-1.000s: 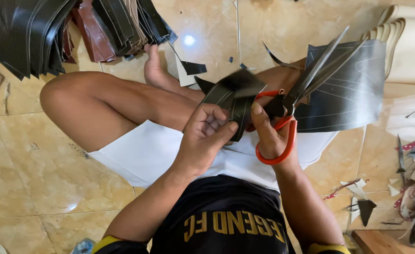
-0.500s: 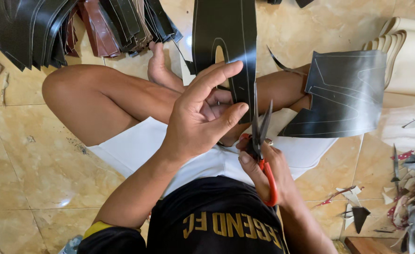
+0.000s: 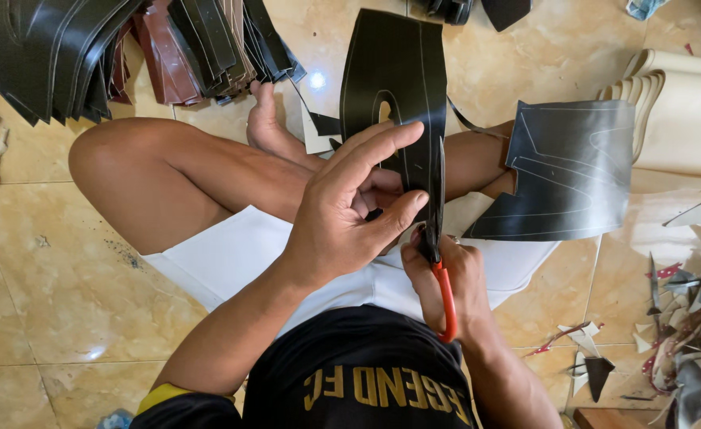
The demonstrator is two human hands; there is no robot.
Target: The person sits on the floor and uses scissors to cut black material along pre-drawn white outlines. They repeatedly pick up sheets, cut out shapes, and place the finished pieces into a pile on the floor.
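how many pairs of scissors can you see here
1. The red-handled scissors are in the right hand, blades against the black leather piece held by the left hand. Scrap clutter might hide others.

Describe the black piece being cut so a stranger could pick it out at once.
Start at the seated person's crossed legs on the tan tiled floor. Above the lap, the left hand holds up a black leather-like cut piece, with red-handled scissors in the right hand at its edge. Unlike the flat black sheet on the knee, it has an oval hole.

No packages, labels, signs or screens show anywhere in this view.
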